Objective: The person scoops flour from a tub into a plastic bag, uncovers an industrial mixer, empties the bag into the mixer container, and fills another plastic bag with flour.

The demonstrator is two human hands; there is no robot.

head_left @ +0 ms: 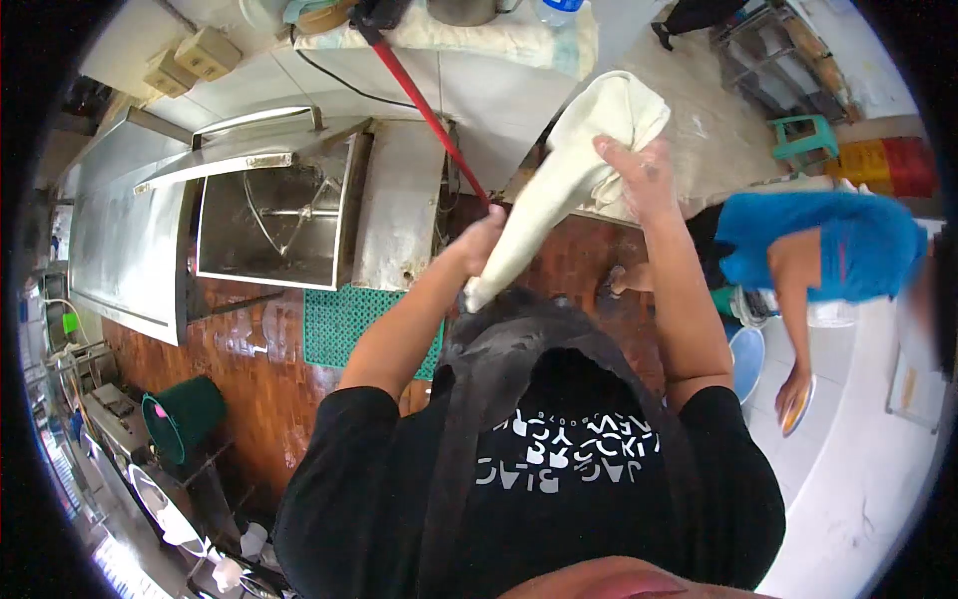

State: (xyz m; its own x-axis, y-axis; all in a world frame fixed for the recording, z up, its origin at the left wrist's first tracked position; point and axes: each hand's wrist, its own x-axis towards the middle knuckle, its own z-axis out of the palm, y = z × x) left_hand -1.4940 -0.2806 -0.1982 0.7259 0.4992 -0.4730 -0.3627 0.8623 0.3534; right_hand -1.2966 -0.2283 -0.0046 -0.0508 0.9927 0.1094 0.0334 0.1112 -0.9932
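A long, pale strip of dough (pixel 539 215) is held up in front of my chest. My right hand (pixel 644 180) grips its thick, folded upper end, with the thumb pressed on the surface. Around its narrow lower part is my left hand (pixel 481 243), its fingers mostly hidden behind the dough. The dough's tip hangs by my dark apron (pixel 519 334). A red handle (pixel 424 105) slants down from the counter and ends near my left thumb.
A steel mixing machine (pixel 289 225) with its lid raised stands at left, beside a green floor mat (pixel 339 324). A green bucket (pixel 190 419) is lower left. A floured table (pixel 699 120) lies ahead. At right, a person in a blue shirt (pixel 818 240) holds a plate (pixel 796 407).
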